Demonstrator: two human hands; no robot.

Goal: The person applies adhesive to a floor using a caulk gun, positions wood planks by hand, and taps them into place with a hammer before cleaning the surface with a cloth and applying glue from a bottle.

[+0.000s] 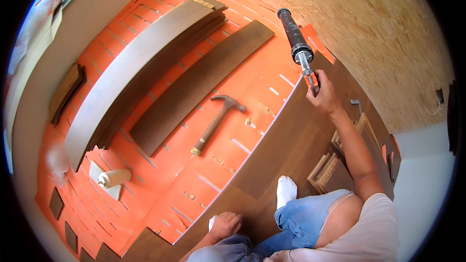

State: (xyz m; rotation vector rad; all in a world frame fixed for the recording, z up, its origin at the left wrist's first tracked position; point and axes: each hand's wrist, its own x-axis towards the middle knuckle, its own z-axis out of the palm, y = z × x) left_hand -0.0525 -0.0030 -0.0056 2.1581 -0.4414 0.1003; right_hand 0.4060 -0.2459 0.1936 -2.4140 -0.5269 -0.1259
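My right hand [324, 92] is wrapped round the orange-and-black grip of a caulking gun [293, 34]. Its black barrel points up and away, over the floor's far edge beside the chipboard wall. Low in the middle, my left hand [227, 224] is closed with its fingers curled, close to the edge of the laid brown floorboards [272, 150]. A small white patch shows beside that hand; whether it is a sock or something held cannot be made out. A claw hammer [213, 123] with a wooden handle lies on the orange underlay [194, 179], out of reach of both hands.
Stacked planks [141, 53] and a single brown plank [204, 87] lie on the underlay. A cream bottle [114, 178] rests on its side on a white piece at the left. Short board offcuts [330, 172] and a metal pull bar [357, 104] are near my right arm.
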